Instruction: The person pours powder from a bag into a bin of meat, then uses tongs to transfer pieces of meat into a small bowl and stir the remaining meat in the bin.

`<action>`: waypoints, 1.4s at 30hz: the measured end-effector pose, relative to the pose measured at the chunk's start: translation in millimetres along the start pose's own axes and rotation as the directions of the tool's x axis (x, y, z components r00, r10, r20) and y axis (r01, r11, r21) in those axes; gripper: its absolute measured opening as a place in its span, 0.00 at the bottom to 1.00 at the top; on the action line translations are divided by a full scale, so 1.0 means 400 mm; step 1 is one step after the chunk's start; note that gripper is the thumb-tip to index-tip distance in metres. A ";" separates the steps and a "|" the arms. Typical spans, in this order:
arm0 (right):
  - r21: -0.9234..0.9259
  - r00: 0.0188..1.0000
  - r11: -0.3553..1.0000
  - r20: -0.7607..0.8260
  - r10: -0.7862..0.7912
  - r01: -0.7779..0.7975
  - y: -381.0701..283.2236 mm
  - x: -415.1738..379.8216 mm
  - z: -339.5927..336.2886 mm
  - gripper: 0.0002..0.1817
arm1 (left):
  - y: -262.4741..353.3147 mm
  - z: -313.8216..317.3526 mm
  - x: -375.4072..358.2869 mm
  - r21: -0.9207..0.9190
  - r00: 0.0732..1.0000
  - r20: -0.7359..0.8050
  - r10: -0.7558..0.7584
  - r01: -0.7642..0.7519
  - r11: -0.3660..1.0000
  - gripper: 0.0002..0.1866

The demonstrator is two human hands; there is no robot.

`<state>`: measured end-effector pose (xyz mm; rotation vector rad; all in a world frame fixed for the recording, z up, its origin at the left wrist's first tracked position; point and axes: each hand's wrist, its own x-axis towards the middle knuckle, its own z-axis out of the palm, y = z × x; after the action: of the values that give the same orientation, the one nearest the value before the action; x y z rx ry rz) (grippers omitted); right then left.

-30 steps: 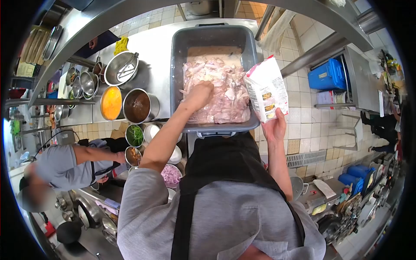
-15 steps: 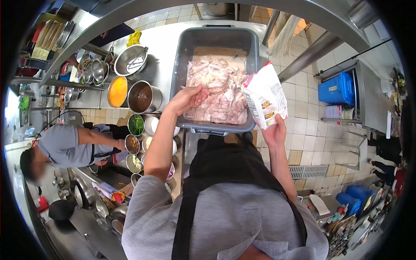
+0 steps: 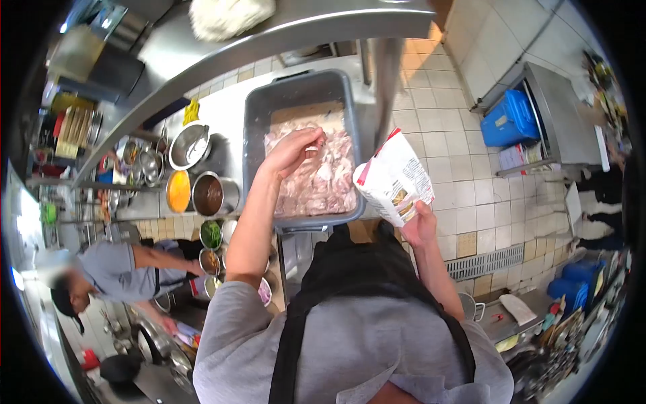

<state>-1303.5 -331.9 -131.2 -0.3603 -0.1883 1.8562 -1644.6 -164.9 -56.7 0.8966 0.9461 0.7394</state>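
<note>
A grey plastic tub (image 3: 252, 135) holds many pieces of pale pink raw meat (image 3: 323, 182), with cloudy liquid toward its far end. Above the meat is my left hand (image 3: 294, 151), its fingers curled together; whatever they may hold is too small to make out. My right hand (image 3: 420, 225) grips the lower edge of a white and red printed bag (image 3: 397, 175), just right of the tub. The top of the bag leans toward the tub's right wall.
Left of the tub stand a steel bowl (image 3: 190, 145), a pot of orange liquid (image 3: 178, 191) and a pot of brown sauce (image 3: 210, 194). A co-worker (image 3: 121, 269) is at the left among small containers. A metal shelf edge (image 3: 296, 37) crosses overhead.
The view has shifted, so the tub appears lower and further left. My left hand has lifted slightly and its fingers are more curled. The bag remains in my right hand.
</note>
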 end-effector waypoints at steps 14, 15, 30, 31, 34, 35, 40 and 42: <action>0.050 0.903 0.921 -0.225 -0.367 0.387 -0.055 -0.173 -0.099 0.44 | 0.047 0.364 0.683 0.520 0.962 0.160 -0.220 0.107 0.848 0.30; 0.025 0.884 0.911 -0.252 -0.394 0.413 -0.055 -0.190 -0.097 0.45 | 0.055 0.361 0.679 0.474 0.950 0.168 -0.265 0.158 0.866 0.32; 0.092 0.907 0.916 -0.208 -0.366 0.391 -0.109 -0.241 -0.125 0.47 | 0.140 0.302 0.732 0.259 0.947 -0.135 0.293 -0.252 0.932 0.12; 0.087 0.920 0.929 -0.200 -0.338 0.360 -0.111 -0.234 -0.128 0.47 | 0.138 0.299 0.741 0.234 0.949 -0.084 0.303 -0.277 0.932 0.12; 0.125 0.937 0.940 -0.197 -0.289 0.316 -0.095 -0.190 -0.134 0.46 | 0.119 0.284 0.706 0.308 0.931 -0.098 0.351 -0.307 0.901 0.09; 0.141 0.948 0.948 -0.187 -0.257 0.285 -0.086 -0.174 -0.134 0.46 | 0.110 0.281 0.680 0.290 0.927 -0.143 0.346 -0.295 0.911 0.08; 0.186 0.977 0.967 -0.150 -0.150 0.177 -0.038 -0.110 -0.140 0.42 | 0.033 0.126 0.635 0.354 0.932 -0.250 0.261 -0.163 0.921 0.16; 0.165 0.989 0.977 -0.084 -0.121 0.133 -0.015 -0.091 -0.149 0.40 | 0.043 0.135 0.581 0.380 0.902 -0.362 0.237 -0.089 0.921 0.18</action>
<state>-1267.6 -367.8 -179.9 -0.2908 -0.0013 1.7156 -1504.4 21.8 -108.1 1.1797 1.4146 0.9392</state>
